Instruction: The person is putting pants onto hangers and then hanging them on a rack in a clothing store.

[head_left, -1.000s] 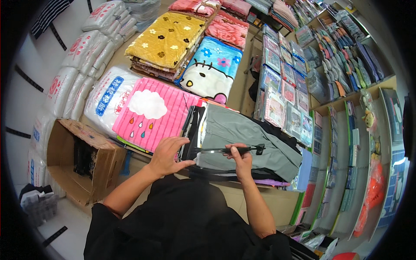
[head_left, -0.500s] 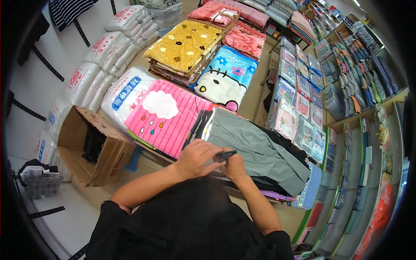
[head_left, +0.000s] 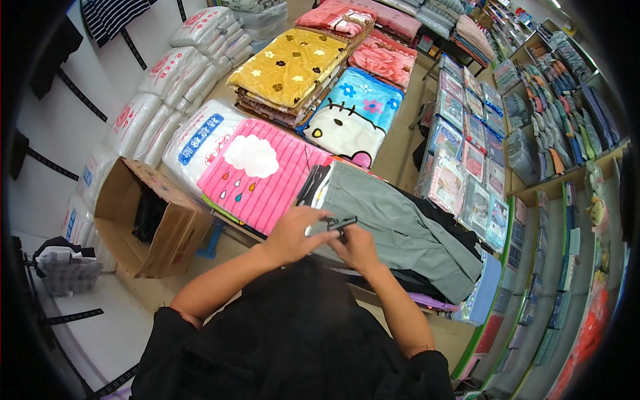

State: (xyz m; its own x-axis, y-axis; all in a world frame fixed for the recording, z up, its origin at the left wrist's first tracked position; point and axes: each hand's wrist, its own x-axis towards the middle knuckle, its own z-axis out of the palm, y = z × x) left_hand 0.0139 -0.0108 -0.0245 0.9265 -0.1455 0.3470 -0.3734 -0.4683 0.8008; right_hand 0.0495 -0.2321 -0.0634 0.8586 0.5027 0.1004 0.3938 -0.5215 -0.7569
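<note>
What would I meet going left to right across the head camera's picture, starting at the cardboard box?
Cardboard box → left hand → right hand → wrapped packages → orange-red bundle.

Wide fisheye view downward from the head

There're 2 hands (head_left: 293, 233), prob. 1 blk clip (head_left: 345, 222), & 1 cardbd box (head_left: 181, 241).

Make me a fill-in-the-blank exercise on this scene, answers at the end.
1. The slim object in the right hand, close to the left hand, is coloured ____.
2. The uppermost garment beyond the hands is coloured ____.
3. The pink striped textile shows raindrops below a white ____.
4. The open brown box is made of ____.

Missing words: black; grey; cloud; cardboard.
</note>
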